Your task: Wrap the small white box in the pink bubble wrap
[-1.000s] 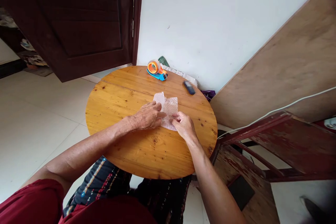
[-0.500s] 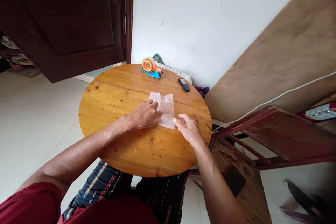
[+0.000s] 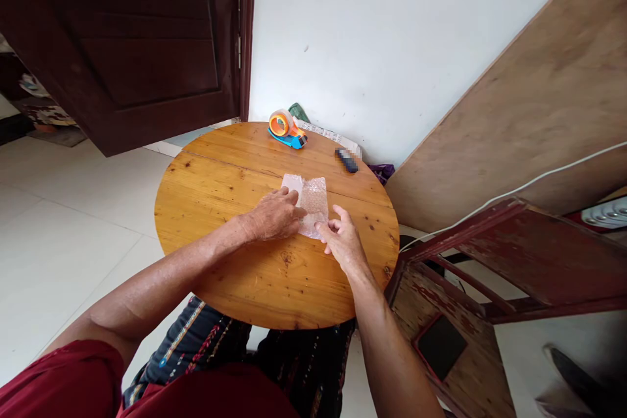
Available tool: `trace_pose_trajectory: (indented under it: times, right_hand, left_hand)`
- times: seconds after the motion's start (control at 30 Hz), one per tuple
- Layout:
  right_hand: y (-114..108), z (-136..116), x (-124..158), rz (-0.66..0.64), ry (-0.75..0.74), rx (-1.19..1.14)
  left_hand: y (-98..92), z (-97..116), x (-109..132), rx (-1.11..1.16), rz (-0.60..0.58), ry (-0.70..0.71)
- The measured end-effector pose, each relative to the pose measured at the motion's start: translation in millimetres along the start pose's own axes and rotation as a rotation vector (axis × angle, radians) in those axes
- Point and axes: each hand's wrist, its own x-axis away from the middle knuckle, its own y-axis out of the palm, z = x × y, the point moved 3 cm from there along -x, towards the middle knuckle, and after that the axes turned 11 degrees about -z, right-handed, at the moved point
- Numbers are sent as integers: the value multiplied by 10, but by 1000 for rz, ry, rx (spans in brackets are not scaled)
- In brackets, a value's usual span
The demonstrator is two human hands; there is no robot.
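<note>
Round wooden counter (image 3: 220,209) fills mid-frame, white wall behind it, dark door (image 3: 122,46) at upper left. Your left hand (image 3: 273,217) lies flat on the bubble wrap piece (image 3: 313,199) at the counter's centre, fingers together, pressing its left edge down. Your right hand (image 3: 343,243) sits just right of and below the wrap, fingers curled and a little apart, tips touching the wrap's lower right corner; a firm pinch cannot be told. Tape dispenser (image 3: 287,128), orange and blue, stands at the counter's far edge, toward the top of the frame. Small dark phone-like thing (image 3: 347,160) lies right of it. Worn red wooden frame (image 3: 490,261) at lower right.
</note>
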Motion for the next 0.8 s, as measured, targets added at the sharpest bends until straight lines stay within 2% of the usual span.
trace_pose_trajectory:
  times: [0.47, 0.8]
  right_hand:
    - [118, -101, 17, 34, -156, -122]
    - [276, -191, -15, -16, -197, -221]
  left_hand:
    - [11, -9, -4, 19, 28, -1]
    - [1, -30, -15, 108, 27, -24]
